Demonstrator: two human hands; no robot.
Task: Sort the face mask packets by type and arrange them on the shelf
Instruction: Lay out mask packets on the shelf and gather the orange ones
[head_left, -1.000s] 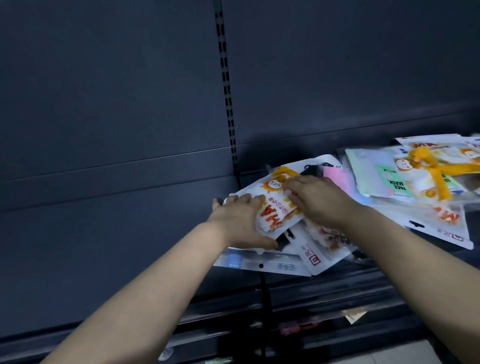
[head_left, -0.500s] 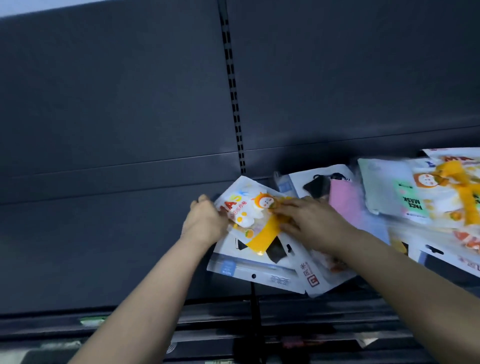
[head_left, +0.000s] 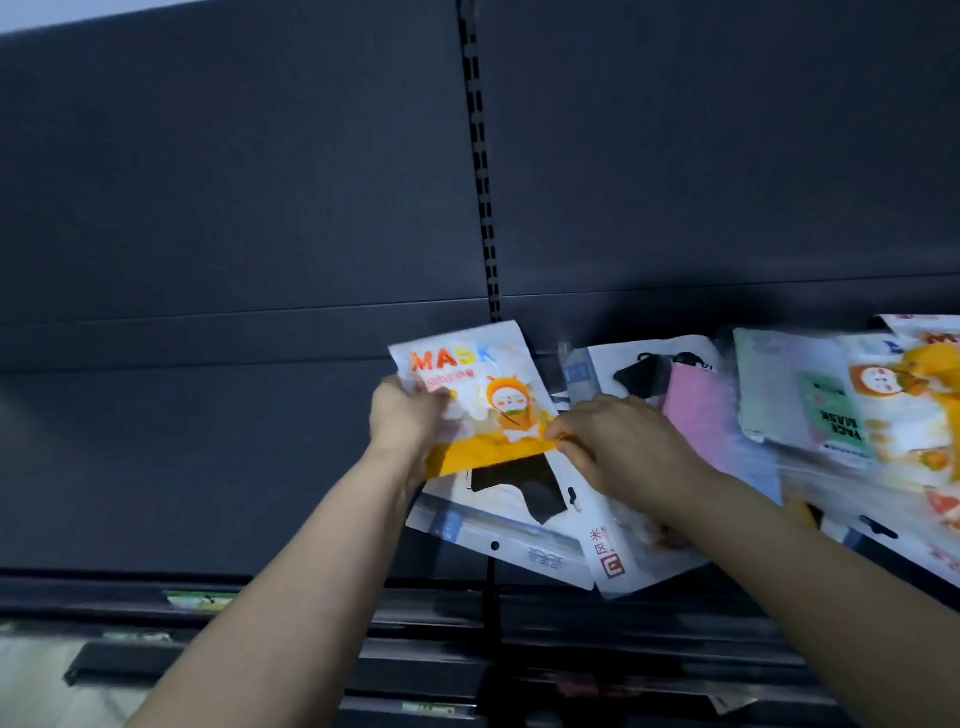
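Head view: the orange cartoon packet (head_left: 488, 395) is now lifted off the pile and turned upright, held just above the pile's left end. 1 s ago it lay flat under both hands. Left hand (head_left: 408, 421) grips its left edge, fingers curled. Right hand (head_left: 623, 447) pinches its lower right corner. Probably singled out for sorting. The bare shelf (head_left: 208, 457) lies to the left. Count: 2 black-mask packets (head_left: 519, 486), 1 pink packet (head_left: 696, 410), 1 green-label packet (head_left: 810, 410), and at least 1 more orange packet at right (head_left: 904, 395), blurred.

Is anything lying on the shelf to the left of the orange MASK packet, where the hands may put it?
Nothing visible. The left hand and right hand hold the orange MASK packet; the shelf left of it shows only dark surface. The other packets lie under it and to its right.
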